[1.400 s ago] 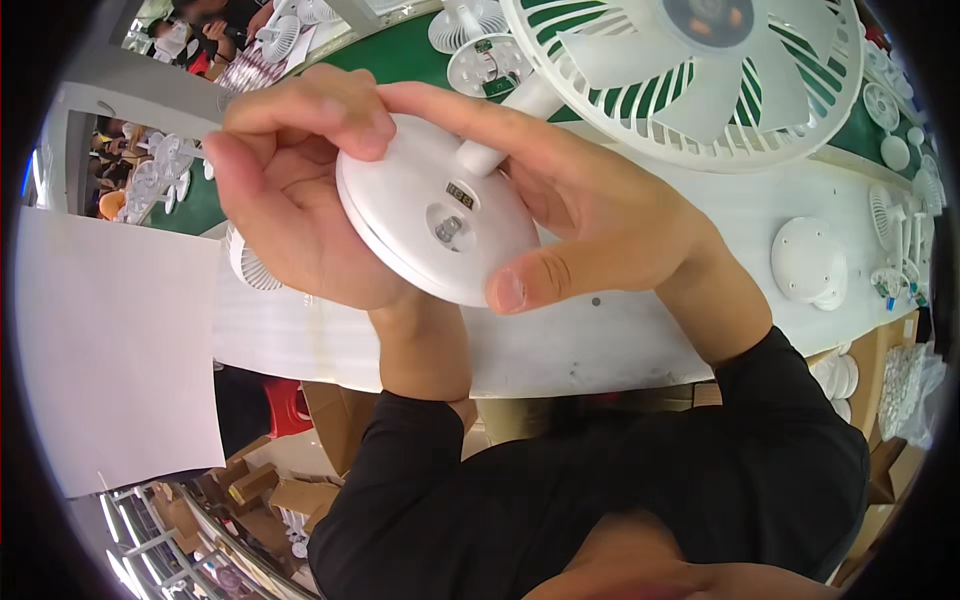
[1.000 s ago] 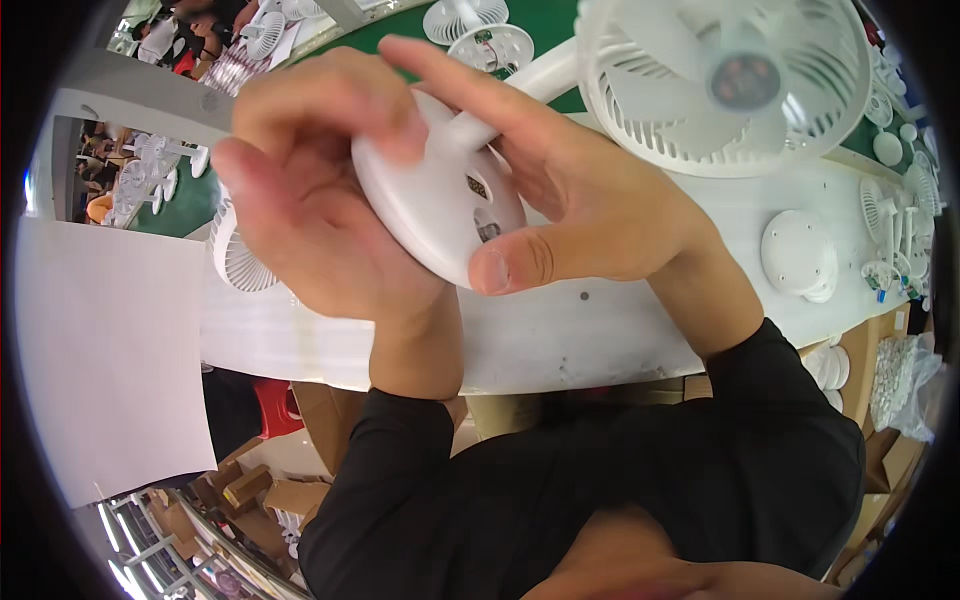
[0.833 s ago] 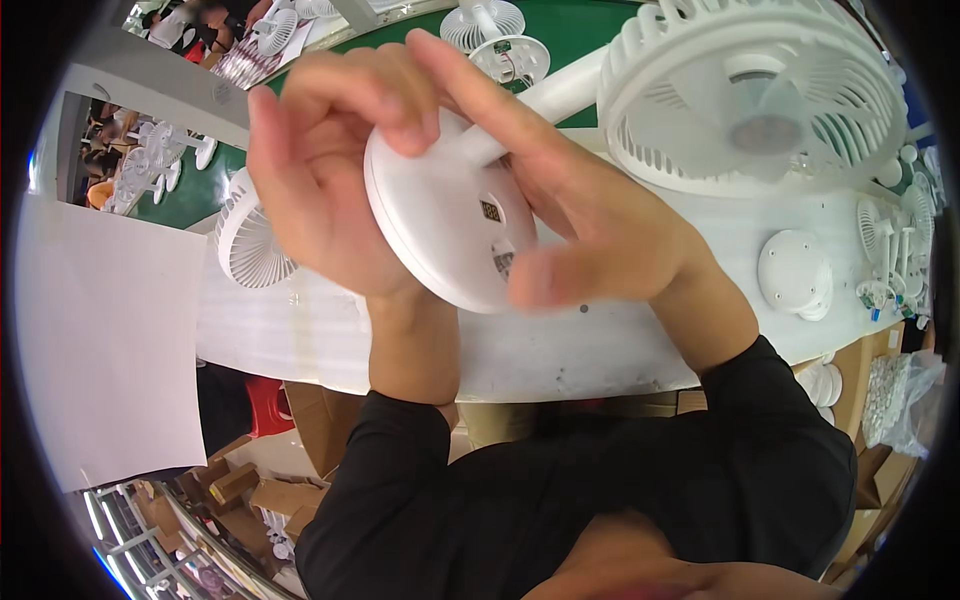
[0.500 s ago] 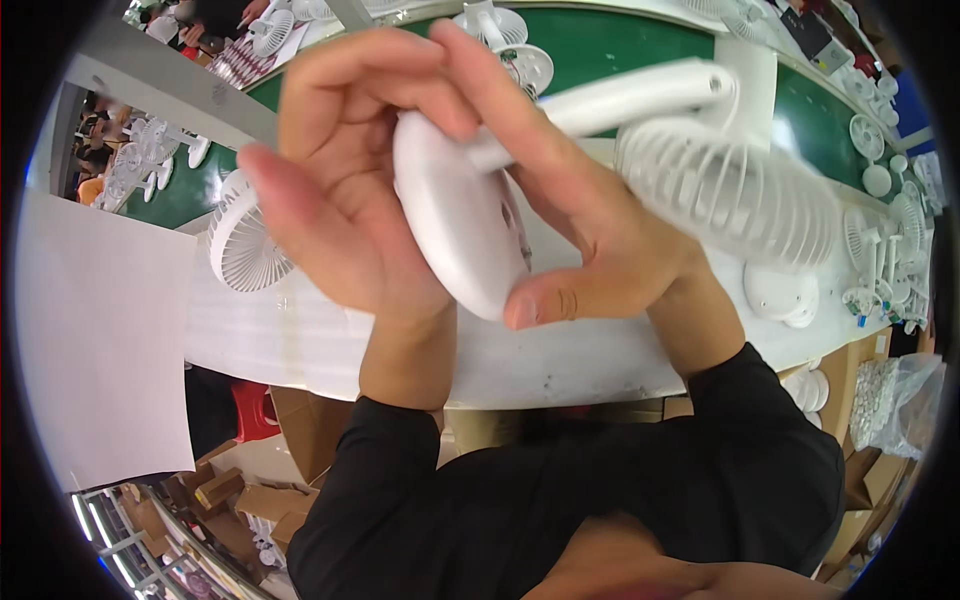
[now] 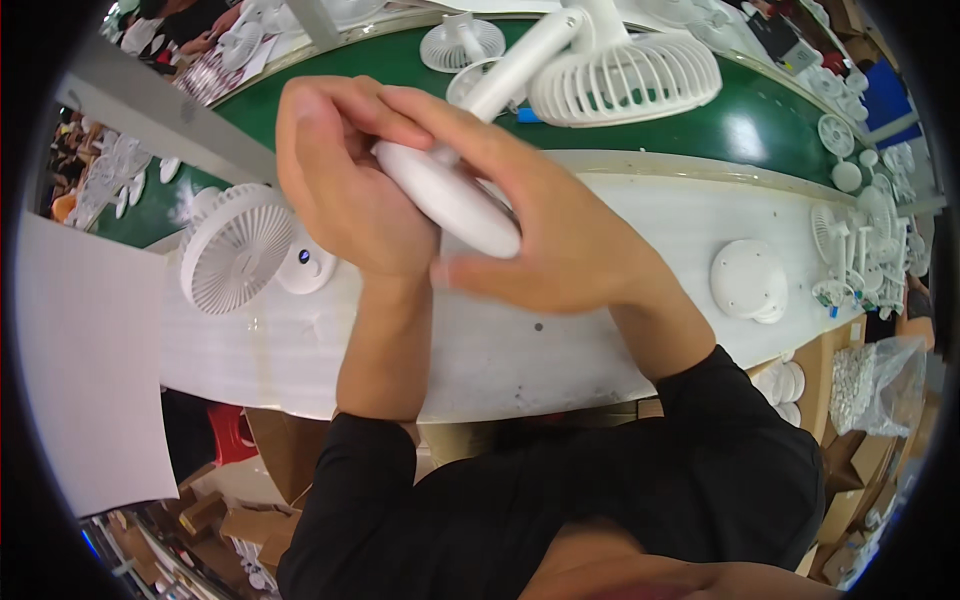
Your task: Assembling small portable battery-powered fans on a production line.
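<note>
A white desk fan is in both my hands, tilted, above the near white work surface. Its rounded base (image 5: 455, 205) lies between my palms, and its stalk (image 5: 520, 68) slants up and away to the caged fan head (image 5: 628, 85). My left hand (image 5: 345, 185) is closed about the base's left end, with its fingers curled. My right hand (image 5: 555, 225) wraps the base's right side, fingers over the stalk end and thumb below; its thumb is blurred. The underside of the base is hidden from view.
Another white fan (image 5: 240, 250) stands on the left of the table. White round base parts (image 5: 748, 280) lie to the right, with several fan parts (image 5: 865, 235) beyond. A green conveyor belt (image 5: 745, 140) runs behind. A white sheet (image 5: 95, 360) borders the left.
The held fan has turned, its head swinging from the right to the far side. My right hand has turned with it, and the left hand's fingers have drawn in closer to the base.
</note>
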Demonstrator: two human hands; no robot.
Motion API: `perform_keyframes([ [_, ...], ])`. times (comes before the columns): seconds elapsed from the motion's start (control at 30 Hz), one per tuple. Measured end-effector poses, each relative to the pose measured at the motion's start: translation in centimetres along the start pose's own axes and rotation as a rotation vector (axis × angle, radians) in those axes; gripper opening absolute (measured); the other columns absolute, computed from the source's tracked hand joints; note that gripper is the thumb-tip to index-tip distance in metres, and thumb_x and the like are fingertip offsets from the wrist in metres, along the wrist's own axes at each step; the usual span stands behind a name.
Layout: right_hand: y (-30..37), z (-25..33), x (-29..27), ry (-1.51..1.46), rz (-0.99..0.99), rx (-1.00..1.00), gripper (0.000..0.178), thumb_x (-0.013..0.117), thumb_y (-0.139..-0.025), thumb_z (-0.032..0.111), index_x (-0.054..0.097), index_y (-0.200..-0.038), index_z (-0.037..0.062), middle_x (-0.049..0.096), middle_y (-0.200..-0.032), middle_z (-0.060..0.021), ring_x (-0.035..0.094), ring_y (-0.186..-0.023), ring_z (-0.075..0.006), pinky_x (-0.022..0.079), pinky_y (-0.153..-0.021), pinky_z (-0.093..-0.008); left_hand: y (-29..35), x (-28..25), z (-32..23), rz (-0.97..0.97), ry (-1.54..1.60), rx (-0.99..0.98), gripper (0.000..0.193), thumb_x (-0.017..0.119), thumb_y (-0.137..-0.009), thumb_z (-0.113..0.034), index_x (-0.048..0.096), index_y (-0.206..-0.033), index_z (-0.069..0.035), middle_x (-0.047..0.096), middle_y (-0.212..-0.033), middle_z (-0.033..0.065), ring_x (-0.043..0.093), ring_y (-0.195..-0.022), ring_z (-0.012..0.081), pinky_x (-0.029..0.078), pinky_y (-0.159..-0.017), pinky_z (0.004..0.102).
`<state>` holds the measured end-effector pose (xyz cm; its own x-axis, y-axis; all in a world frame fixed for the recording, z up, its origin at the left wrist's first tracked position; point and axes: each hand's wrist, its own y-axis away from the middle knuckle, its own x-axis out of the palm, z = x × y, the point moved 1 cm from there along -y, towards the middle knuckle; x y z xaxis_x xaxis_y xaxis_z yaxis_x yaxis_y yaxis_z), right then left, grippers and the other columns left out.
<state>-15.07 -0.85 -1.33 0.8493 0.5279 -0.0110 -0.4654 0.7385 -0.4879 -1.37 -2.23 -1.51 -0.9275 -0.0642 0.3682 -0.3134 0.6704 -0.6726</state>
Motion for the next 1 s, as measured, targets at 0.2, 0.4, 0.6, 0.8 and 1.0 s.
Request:
perform_keyframes([
  [0.2,-1.2,-0.3,-5.8,0.26,-0.421,-0.126,0.053,0.063,-0.071,-0.007,0.061,-0.123,0.0027,0.067,-0.107,-0.0125,0.063,-0.092,-0.0255,0.051,-0.086,-0.0319,-2.2,-1.2,1.2,-0.024,0.176,-0.138,0.019,0.043,-0.095,-0.013,0.058,-0.09,-0.002,0.058,-0.078,0.008,0.05,-0.07,0.0161,0.043,-0.071,0.0264],
  [0.4,0.3,-7.0,-17.7,1.004,-0.647,0.161,0.05,0.066,-0.073,-0.005,0.061,-0.122,0.0052,0.068,-0.109,-0.0145,0.065,-0.097,-0.0323,0.051,-0.088,-0.0358,-1.6,-0.4,2.5,0.18,-0.385,-0.517,0.01,0.057,-0.088,-0.008,0.063,-0.086,-0.001,0.063,-0.078,0.0054,0.055,-0.072,0.0118,0.045,-0.07,0.0236],
  [0.6,2.5,-11.2,-20.1,1.058,-0.764,0.478,0.052,0.066,-0.076,-0.001,0.058,-0.127,0.006,0.066,-0.116,-0.0169,0.063,-0.104,-0.0359,0.05,-0.091,-0.0391,-0.8,0.5,0.6,0.334,-0.442,-0.521,0.006,0.058,-0.088,-0.004,0.063,-0.088,-0.002,0.061,-0.08,0.0045,0.056,-0.077,0.0127,0.044,-0.074,0.0233],
  [0.8,-0.6,-14.7,-14.9,1.383,-0.529,-0.109,0.054,0.065,-0.082,0.008,0.052,-0.134,0.0091,0.057,-0.128,-0.0193,0.058,-0.111,-0.0343,0.047,-0.095,-0.0384,-0.3,1.3,0.5,0.372,-0.466,-0.508,0.009,0.059,-0.083,-0.002,0.065,-0.089,0.0,0.062,-0.077,0.0045,0.056,-0.073,0.0117,0.044,-0.068,0.0223],
  [1.0,0.2,-13.5,-12.1,0.848,-0.238,0.374,0.035,0.065,-0.086,0.01,0.059,-0.12,0.0041,0.066,-0.104,-0.0139,0.062,-0.082,-0.0226,0.053,-0.079,-0.0337,0.9,-0.6,5.5,0.4,-0.694,-0.524,0.011,0.063,-0.084,-0.004,0.064,-0.094,-0.002,0.061,-0.092,0.0069,0.058,-0.085,0.0161,0.045,-0.075,0.0256],
])
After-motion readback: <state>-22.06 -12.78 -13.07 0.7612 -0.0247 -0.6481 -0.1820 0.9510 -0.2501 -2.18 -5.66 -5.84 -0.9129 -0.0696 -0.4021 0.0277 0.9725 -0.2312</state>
